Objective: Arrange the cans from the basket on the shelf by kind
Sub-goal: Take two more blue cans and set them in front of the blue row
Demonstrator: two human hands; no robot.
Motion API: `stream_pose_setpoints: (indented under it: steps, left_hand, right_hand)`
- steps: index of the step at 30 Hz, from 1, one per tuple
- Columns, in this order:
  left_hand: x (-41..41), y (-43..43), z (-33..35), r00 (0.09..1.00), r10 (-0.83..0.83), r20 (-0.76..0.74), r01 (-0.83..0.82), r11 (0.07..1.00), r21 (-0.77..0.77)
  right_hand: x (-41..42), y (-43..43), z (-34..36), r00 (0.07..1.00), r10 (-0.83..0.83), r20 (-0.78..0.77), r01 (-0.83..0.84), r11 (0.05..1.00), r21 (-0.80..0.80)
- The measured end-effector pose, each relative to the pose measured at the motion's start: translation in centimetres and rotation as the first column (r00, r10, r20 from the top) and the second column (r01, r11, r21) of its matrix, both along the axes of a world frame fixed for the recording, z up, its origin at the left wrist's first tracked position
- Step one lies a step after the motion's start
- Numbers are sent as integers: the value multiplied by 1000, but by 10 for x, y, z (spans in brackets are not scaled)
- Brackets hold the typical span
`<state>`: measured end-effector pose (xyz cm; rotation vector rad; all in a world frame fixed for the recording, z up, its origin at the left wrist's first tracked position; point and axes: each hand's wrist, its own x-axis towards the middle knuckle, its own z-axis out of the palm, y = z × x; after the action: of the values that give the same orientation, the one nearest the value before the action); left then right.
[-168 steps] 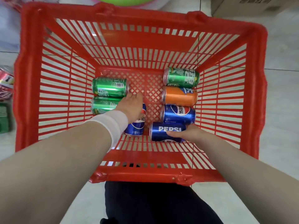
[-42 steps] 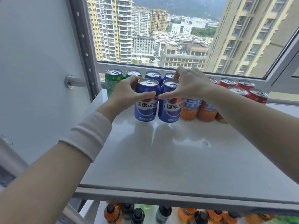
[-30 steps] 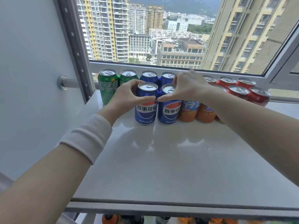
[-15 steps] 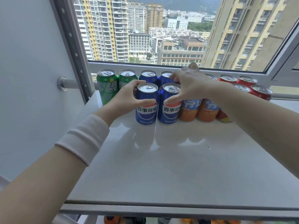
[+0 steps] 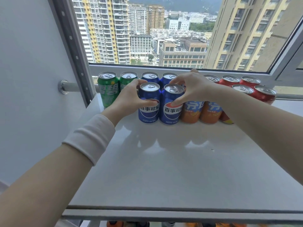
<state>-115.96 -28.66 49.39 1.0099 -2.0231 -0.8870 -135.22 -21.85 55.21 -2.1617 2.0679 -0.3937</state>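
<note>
Now: placement step, blue group. Your left hand (image 5: 129, 97) is wrapped round the left blue can (image 5: 149, 110), thumb across the label and fingers behind it. Your right hand (image 5: 193, 89) pinches the right blue can (image 5: 171, 110), thumb low on the label and fingers curled past the rim at the back. Both cans stand upright on the shelf (image 5: 164, 169), side by side and touching, directly in front of the back blue pair (image 5: 150, 77). The green cans (image 5: 108, 89) stand to the left in the back row. The orange cans (image 5: 191, 112) are just beside the right blue can, and the red cans (image 5: 264, 94) are further right. The basket is not in view.

Judgement: both cans look seated, so what remains is squaring up and letting go. Notes for doing it well:
- Confirm both bases sit flat before you loosen either grip. The shelf looks glossy, so a can may slide.
- Ease the pair back until they meet the blue cans behind, with the labels forward and the front line level with the orange cans.
- Your right fingers reach in near the back row. Lift them straight up rather than sweeping sideways, or you may rock an orange can.
- Draw your left hand out toward you, staying off the green cans
</note>
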Motion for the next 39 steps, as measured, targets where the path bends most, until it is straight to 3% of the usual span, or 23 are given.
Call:
stream_pose_setpoints:
  steps: [12, 39]
  left_hand:
    - [-1, -20, -4, 1000, 0, 6, -1, 1000, 23]
    - [-6, -16, -10, 999, 42, -11, -41, 999, 10]
  right_hand:
    - [-1, -3, -2, 999, -28, 43, 29, 999, -22]
    - [8, -3, 0, 994, -93, -56, 92, 996, -15]
